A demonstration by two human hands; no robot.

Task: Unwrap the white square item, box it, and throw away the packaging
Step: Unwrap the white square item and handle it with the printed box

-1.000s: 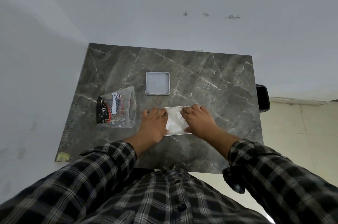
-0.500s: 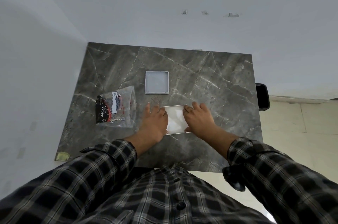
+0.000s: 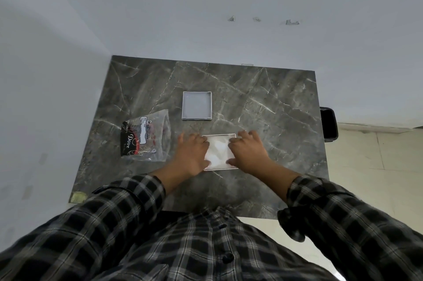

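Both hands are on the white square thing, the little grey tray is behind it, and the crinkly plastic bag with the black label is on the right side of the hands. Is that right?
Not quite. In the head view the crinkly clear plastic bag with the black label lies to the left of the hands, beside the left hand. The rest holds: left hand and right hand rest on the white square item, with the shallow grey square tray behind it.

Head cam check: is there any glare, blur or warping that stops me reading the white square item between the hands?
Head view: soft, even light, no hard glare on the marble table; wide-angle bending at the frame edges; the white square item is washed out, its surface detail unreadable, its sides covered by left hand and right hand; fingertips slightly motion-blurred; grey box sharp.
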